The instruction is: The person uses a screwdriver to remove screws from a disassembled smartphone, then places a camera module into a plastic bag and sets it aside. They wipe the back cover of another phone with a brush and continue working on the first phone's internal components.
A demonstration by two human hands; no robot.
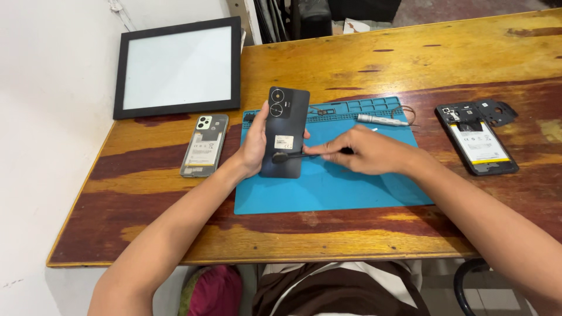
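Holding a dark phone (285,132) upright over the blue mat (328,181), our left hand (255,143) has its fingers wrapped round the edge; a small white rectangular label sits mid-back; our right hand (366,151) pinches a black suction tool (287,156) against it; an opened phone (479,140) with a white-labelled battery lies well apart on the tabletop (374,58).
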